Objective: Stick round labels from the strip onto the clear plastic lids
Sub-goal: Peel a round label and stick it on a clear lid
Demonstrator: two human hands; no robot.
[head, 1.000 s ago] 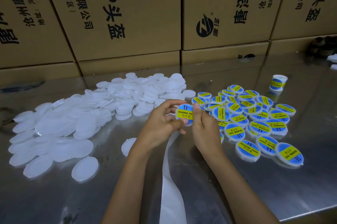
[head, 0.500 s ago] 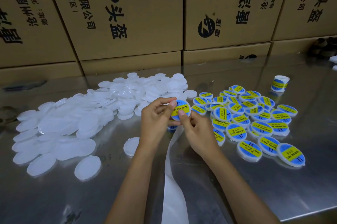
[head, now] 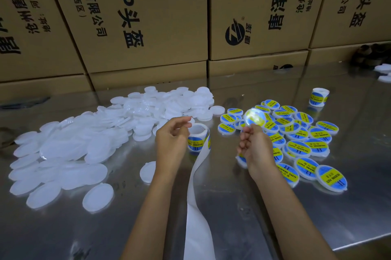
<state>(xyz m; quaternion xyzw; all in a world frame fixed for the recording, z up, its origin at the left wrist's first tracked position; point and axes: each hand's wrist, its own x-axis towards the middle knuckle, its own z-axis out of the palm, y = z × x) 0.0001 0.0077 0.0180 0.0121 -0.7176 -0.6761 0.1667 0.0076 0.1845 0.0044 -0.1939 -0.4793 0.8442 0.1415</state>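
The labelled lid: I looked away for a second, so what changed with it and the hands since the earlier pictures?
The hands parted. The right hand carried the labelled lid rightward, over the finished pile, pinching its lower edge. The left hand let go and now hovers, holding nothing, beside the label roll. The blank lids and the second roll stayed put.

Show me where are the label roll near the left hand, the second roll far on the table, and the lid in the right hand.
label roll [head: 198, 140]: head view, its side wall.
second roll [head: 319, 97]: head view, its side.
lid [head: 254, 117]: head view, its blurred face, above the right hand [head: 255, 147].
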